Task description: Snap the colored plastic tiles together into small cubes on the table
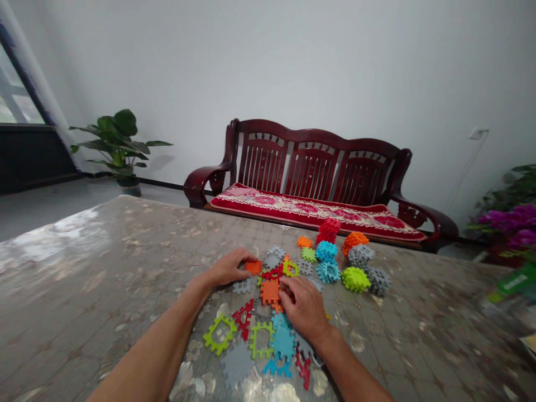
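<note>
Flat toothed plastic tiles in several colours lie scattered on the table [104, 268]. My left hand [229, 267] is curled, its fingertips pinching an orange tile [253, 267] at the pile's left edge. My right hand [305, 307] rests knuckles-up, fingers bent onto a larger orange tile [269, 291] beside a red frame piece [273, 273]. Green open frames [219, 333] and blue tiles [283, 340] lie nearer me. Behind the loose tiles stand assembled balls and stacks: red [328, 230], orange [354, 240], blue [326, 251], grey [360, 254], green [354, 278].
A dark red wooden bench [314, 167] with a patterned red cushion stands behind the table. A potted green plant [119, 142] sits at the far left by a window. Purple flowers [513, 220] and blurred green packaging [517, 282] are at the right edge.
</note>
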A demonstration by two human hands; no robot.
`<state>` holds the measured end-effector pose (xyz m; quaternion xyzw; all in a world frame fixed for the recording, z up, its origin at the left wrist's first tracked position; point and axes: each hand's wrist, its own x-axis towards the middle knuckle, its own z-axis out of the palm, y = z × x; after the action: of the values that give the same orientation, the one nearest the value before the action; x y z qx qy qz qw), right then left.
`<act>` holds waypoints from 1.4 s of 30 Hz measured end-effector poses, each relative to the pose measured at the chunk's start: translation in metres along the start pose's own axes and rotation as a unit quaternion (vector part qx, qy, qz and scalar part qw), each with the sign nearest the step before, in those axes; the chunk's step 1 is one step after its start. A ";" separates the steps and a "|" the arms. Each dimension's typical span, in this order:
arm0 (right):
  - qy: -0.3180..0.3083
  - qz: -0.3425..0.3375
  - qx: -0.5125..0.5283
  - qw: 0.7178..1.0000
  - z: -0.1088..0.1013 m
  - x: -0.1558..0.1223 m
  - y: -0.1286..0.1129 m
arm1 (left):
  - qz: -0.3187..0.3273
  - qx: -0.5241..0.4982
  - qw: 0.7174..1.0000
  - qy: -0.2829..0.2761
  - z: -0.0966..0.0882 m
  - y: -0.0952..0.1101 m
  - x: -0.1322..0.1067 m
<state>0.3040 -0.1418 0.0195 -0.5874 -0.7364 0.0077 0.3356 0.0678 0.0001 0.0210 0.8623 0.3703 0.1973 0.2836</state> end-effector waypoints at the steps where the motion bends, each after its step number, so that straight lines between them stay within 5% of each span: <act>1: -0.004 0.001 -0.002 1.000 0.001 0.000 0.000 | -0.001 0.002 1.000 0.004 0.000 0.001 0.000; 14: -0.059 0.016 -0.030 0.998 0.000 0.004 -0.012 | -0.049 0.097 0.993 0.040 0.010 0.019 0.003; 21: -0.098 0.025 -0.041 0.994 0.002 0.008 -0.018 | -0.031 0.041 0.996 0.078 0.018 0.014 0.005; 32: -0.052 0.039 0.029 0.997 0.004 0.006 -0.015 | -0.006 -0.052 0.978 0.203 0.022 0.013 0.008; 37: -0.029 0.059 0.092 0.994 0.007 0.005 -0.011 | 0.041 -0.061 0.993 0.088 0.020 0.013 0.005; 42: 0.000 0.094 0.158 0.983 0.009 0.004 -0.004 | 0.017 -0.097 0.995 0.002 0.009 0.006 0.002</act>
<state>0.2959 -0.1357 0.0156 -0.5939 -0.6674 0.1553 0.4216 0.0770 -0.0047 0.0181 0.8364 0.3353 0.2390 0.3619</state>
